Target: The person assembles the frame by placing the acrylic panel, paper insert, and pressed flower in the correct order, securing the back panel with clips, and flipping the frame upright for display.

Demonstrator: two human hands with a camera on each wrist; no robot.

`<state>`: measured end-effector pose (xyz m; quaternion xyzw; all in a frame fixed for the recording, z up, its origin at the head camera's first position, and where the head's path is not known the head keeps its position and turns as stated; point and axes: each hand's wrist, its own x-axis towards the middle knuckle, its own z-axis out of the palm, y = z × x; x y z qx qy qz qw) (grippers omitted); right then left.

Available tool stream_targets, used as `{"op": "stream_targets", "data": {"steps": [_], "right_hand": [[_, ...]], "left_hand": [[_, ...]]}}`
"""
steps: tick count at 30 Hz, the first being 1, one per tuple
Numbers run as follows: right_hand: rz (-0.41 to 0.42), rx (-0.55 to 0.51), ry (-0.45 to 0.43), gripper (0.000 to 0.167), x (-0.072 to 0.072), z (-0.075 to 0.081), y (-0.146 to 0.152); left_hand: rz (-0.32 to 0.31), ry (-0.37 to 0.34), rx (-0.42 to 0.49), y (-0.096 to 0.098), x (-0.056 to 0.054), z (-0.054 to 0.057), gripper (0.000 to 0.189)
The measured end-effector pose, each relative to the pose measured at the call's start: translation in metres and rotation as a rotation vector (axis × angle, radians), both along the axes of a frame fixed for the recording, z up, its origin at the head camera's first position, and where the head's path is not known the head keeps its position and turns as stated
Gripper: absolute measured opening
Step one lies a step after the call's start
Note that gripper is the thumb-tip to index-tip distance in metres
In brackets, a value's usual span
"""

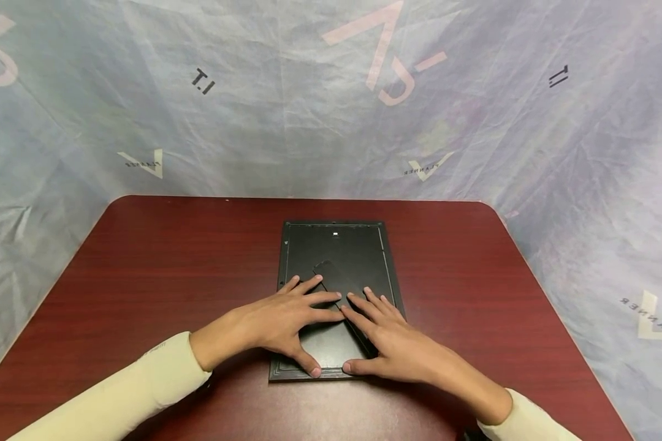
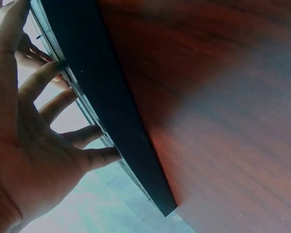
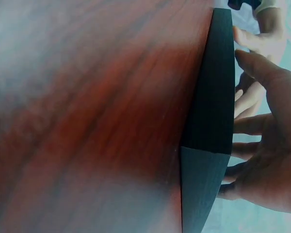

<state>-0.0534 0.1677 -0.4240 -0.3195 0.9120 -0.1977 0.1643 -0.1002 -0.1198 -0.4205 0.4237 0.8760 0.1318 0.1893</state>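
A black picture frame (image 1: 309, 248) lies on the table with its back panel facing up. Across that back slants a flat black stand leg (image 1: 325, 269), partly covered by the fingers. My left hand (image 1: 284, 321) spreads over the left and lower part of the frame, its thumb at the near edge. From the right, my right hand (image 1: 394, 340) lies over the panel with fingers spread, its thumb also by the near rim. The fingertips of both hands almost meet over the stand leg. Both wrist views show the frame's thick side (image 2: 106, 97) with fingertips along its upper edge.
The reddish-brown wooden table (image 1: 187, 257) extends on both sides of the frame. Behind it and at its sides hangs a grey printed sheet (image 1: 287, 110) with letters on it. Cream sleeves (image 1: 127, 392) cover the forearms.
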Motion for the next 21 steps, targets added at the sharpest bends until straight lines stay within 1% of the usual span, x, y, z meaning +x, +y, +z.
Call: {"op": "stream_targets", "data": {"steps": [3, 7, 11, 14, 18, 21], "right_hand": [[0.006, 0.008, 0.002, 0.097, 0.0, 0.0, -0.001], [0.017, 0.046, 0.033, 0.096, 0.001, -0.001, -0.002], [0.02, 0.09, 0.06, 0.093, 0.003, -0.001, -0.005], [0.018, 0.102, 0.07, 0.09, 0.005, -0.001, -0.007], [0.007, 0.103, 0.056, 0.086, 0.006, -0.002, -0.011], [-0.013, 0.099, 0.014, 0.084, 0.004, -0.002, -0.014]], "left_hand": [[0.01, -0.015, -0.001, 0.001, 0.0, -0.001, 0.105], [0.007, -0.026, 0.003, 0.003, 0.0, 0.0, 0.105], [-0.004, -0.019, -0.005, 0.005, -0.001, 0.001, 0.105], [-0.007, -0.016, -0.015, 0.006, -0.002, 0.003, 0.105], [-0.007, -0.019, -0.019, 0.005, -0.002, 0.003, 0.104], [-0.008, -0.018, -0.016, 0.005, -0.003, 0.004, 0.103]]}}
